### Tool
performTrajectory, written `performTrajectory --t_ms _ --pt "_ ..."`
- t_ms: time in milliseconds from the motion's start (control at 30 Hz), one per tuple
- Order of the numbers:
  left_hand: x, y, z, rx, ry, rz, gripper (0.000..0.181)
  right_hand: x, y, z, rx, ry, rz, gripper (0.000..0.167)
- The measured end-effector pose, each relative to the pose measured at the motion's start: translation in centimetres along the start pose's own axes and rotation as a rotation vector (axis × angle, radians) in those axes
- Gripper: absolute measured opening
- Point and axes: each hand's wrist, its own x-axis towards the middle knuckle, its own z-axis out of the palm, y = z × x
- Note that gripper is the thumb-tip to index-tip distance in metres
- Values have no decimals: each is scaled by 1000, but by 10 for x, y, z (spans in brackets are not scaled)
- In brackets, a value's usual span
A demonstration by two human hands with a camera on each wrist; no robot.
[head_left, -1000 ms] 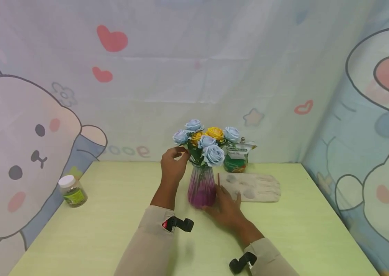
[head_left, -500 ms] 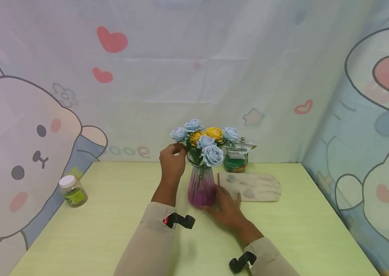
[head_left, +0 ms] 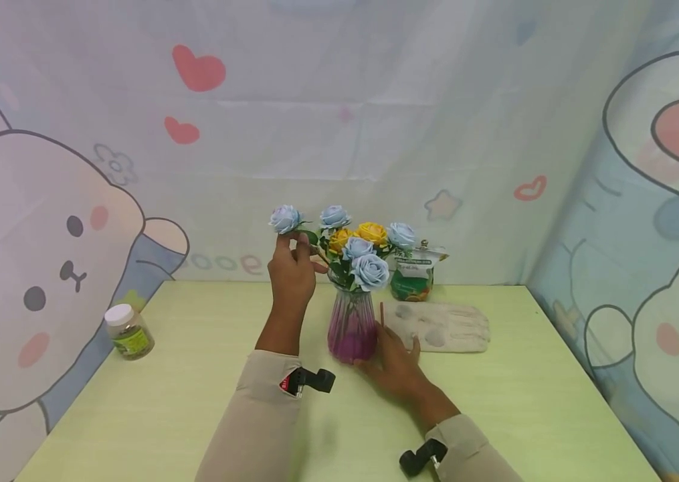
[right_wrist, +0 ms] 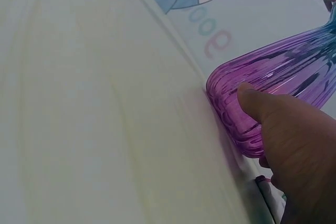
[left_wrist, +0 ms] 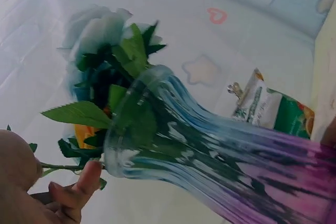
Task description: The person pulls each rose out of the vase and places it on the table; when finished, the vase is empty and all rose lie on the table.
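Note:
Pinched by its stem in my left hand [head_left: 292, 274], a light blue artificial rose [head_left: 285, 219] leans out left of the bouquet. The left wrist view has its green stem [left_wrist: 60, 167] running from my fingers to the rim of the vase. This ribbed glass vase [head_left: 351, 328], purple at the base and clear above, stands upright on the table. Several blue roses [head_left: 370, 271] and yellow roses [head_left: 372, 233] fill its mouth. My right hand [head_left: 399, 368] holds the vase low on its right side, thumb against the purple glass in the right wrist view.
A white-capped jar with a green label [head_left: 131, 340] stands at the table's left edge. Right of the vase lie flat whitish work gloves [head_left: 447, 328], with a clipped green-and-white pouch [head_left: 413, 278] behind. A printed cloth [head_left: 315, 134] hangs at the back.
My left hand has moved left and slightly up, drawing the leftmost blue rose away from the bouquet. The right hand and the vase have stayed in place.

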Motion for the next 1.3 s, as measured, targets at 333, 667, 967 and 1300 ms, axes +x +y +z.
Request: performTrajectory --t_ms 333,667,967,1300 --pt "-2 -2 -3 -373 -4 -156 53 -2 -3 0 21 14 1 96" --pt "-11 -16 -1 -306 -30 -36 35 -1 -2 0 27 -1 5 97" --pt "-13 -21 10 -489 48 76 17 1 0 1 44 16 10 94" --pt "-9 -19 10 -606 196 154 16 0 -4 0 44 27 0 90"
